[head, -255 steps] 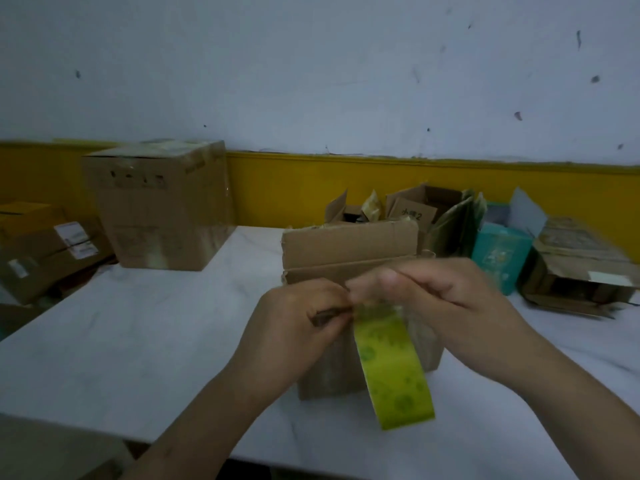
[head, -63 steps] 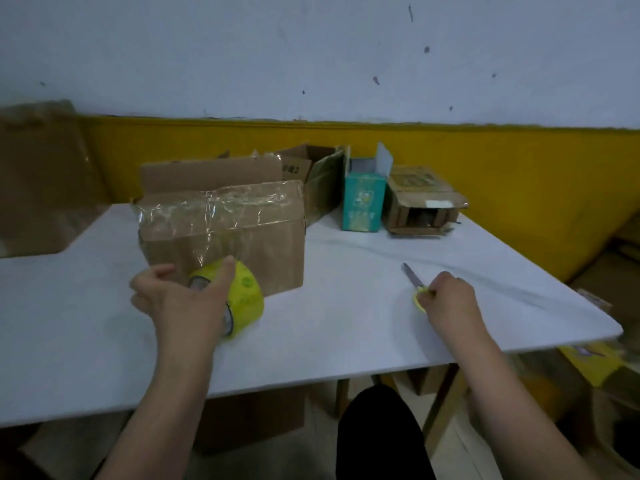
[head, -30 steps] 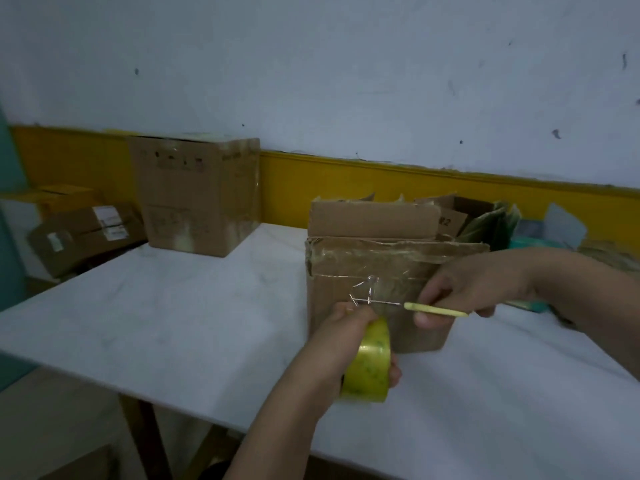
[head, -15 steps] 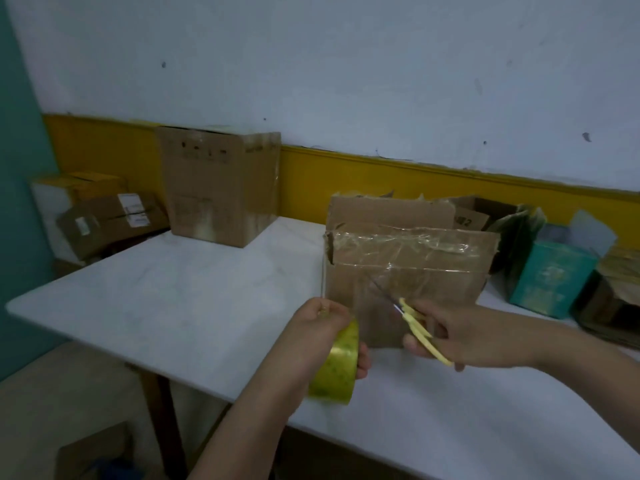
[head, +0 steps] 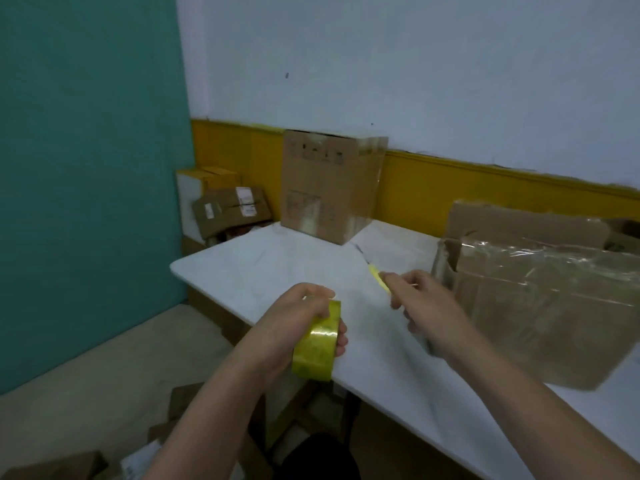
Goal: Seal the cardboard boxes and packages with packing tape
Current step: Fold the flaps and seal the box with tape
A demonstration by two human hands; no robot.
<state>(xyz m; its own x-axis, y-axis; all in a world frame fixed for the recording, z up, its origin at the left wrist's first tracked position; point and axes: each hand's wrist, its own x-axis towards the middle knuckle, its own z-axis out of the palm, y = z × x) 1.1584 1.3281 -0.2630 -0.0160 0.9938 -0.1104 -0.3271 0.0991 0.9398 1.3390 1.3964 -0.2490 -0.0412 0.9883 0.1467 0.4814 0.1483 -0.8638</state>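
My left hand (head: 298, 323) grips a yellow-green roll of packing tape (head: 317, 342) above the front edge of the white table (head: 270, 265). Just to its right, my right hand (head: 420, 306) holds yellow-handled scissors (head: 375, 275), blades pointing away to the upper left. A cardboard box (head: 533, 313) wrapped in shiny clear tape stands on the table at the right, close behind my right hand. No tape strand is visible between the roll and this box.
A tall sealed cardboard box (head: 330, 185) stands at the table's far left corner against the yellow-and-white wall. Labelled parcels (head: 230, 209) are stacked on the floor beside a teal wall (head: 86, 168). More cardboard (head: 52, 467) lies on the floor below.
The view has swung left. My right hand with the scissors has come away from the taped box toward the left, and the tape roll has drawn back from the box.
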